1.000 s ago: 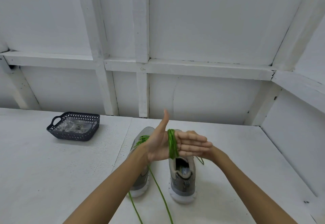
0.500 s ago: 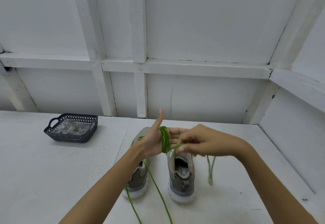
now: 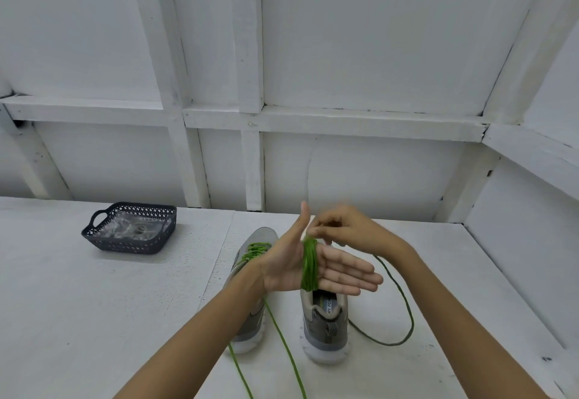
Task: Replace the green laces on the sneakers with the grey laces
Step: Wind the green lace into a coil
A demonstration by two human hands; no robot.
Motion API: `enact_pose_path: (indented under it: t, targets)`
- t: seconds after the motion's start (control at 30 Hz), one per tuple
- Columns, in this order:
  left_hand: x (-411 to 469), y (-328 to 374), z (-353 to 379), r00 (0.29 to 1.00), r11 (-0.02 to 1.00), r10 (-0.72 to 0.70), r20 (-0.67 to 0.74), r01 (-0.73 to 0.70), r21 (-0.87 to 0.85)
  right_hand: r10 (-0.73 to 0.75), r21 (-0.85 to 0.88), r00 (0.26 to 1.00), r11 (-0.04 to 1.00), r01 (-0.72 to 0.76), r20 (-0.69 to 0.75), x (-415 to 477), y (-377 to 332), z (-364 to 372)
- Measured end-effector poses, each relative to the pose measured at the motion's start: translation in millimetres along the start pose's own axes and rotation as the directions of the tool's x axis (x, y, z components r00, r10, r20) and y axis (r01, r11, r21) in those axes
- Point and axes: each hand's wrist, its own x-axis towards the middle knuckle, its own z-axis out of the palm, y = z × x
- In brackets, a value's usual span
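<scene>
Two grey mesh sneakers with white soles stand side by side on the white table (image 3: 94,320), heels toward the near edge.

Left sneaker (image 3: 261,237): partly hidden behind the left forearm. A bright green lace (image 3: 252,252) is threaded through its eyelets. Two ends of it trail over the table toward the near edge and run out of view.

Right sneaker (image 3: 326,326): no lace seen in it. The front half is hidden by the hand above, and the printed insole shows through the opening.

Left hand (image 3: 288,270): held above the sneakers, palm facing the camera, fingers straight and together pointing right, thumb upright. A loose green lace (image 3: 309,265) is wound in several turns round the palm, at the base of the fingers.

Right hand (image 3: 351,232): just beyond the left hand and slightly blurred. Its fingertips are bunched at the top of the coil and pinch the loose green lace there. From under this hand the rest of that lace drops to the table, sweeps right of the right sneaker in an open loop and curves back toward that shoe's heel.

Far left on the table, well apart from the shoes: a dark perforated plastic basket (image 3: 125,245) with a loop handle. It holds a clear plastic packet (image 3: 131,229); its contents cannot be made out.

Behind the table: white panelled wall (image 3: 360,53) with raised battens.
</scene>
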Motion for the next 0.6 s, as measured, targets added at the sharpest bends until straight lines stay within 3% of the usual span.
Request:
enact_pose_path:
  t: [0.17,0.3,0.47,0.6]
  targets:
    - [-1,11,-4,0.978,0.968,0.203,-0.055,-0.209,-0.137,0.226,-0.035,0.959,0.974,-0.223,0.171,-10,43,39]
    - [-2,16,-14,0.949,0.951,0.258,-0.182,-0.283,-0.126,0.133,0.076,0.956,0.984,-0.158,0.263,-29,13,44]
    - [-6,15,-25,0.931,0.978,0.204,-0.303,-0.208,0.019,0.088,-0.006,0.882,0.995,-0.096,0.463,-39,-11,21]
    - [-6,10,-23,0.902,0.993,0.115,-0.416,-0.091,0.076,0.012,-0.019,0.915,1.0,-0.005,0.403,-36,-27,0]
